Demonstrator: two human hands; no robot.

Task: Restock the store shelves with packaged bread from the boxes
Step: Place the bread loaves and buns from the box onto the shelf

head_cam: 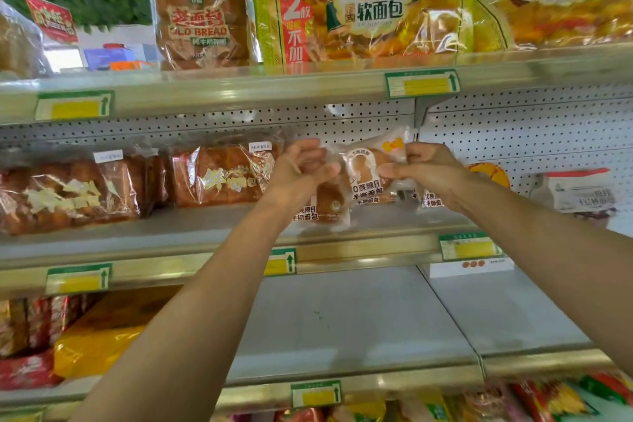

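A small clear-wrapped bread pack (pixel 368 169) with a white label is held up over the middle shelf (pixel 212 229). My left hand (pixel 301 166) pinches its left edge and my right hand (pixel 423 166) pinches its right edge. Below and behind it, two more packs of the same bread (pixel 323 207) (pixel 432 199) lie on that shelf, partly hidden by my hands. No box is in view.
Brown loaves in clear bags (pixel 68 192) (pixel 222 178) fill the middle shelf's left. A white-and-red pack (pixel 580 192) sits at its right. The top shelf holds an "Old Bread" bag (pixel 202 24) and yellow bread packs (pixel 370 10). A yellow pack (pixel 99 346) lies on the grey lower shelf (pixel 342 325).
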